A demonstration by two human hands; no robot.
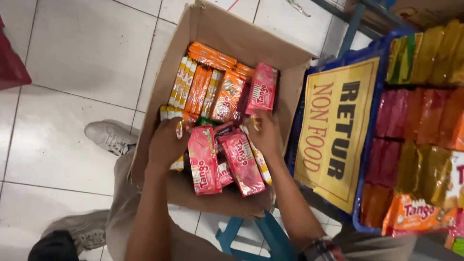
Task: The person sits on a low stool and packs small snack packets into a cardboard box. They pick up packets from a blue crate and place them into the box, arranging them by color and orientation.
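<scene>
Both hands, left (166, 142) and right (265, 133), curl closed around glossy pink wafer packs (240, 162) inside the cardboard box (159, 72).

An open cardboard box (159, 87) holds flat pink snack packs (240, 162) at its near end, another pink pack (262, 89) upright by the far right wall, and orange packs (205, 79) with yellow-and-white ones (182, 82) behind. Right of it hangs a yellow rectangular sign (336, 130) with red and black lettering, beside rows of red, orange and yellow-green packs (420, 121).
</scene>
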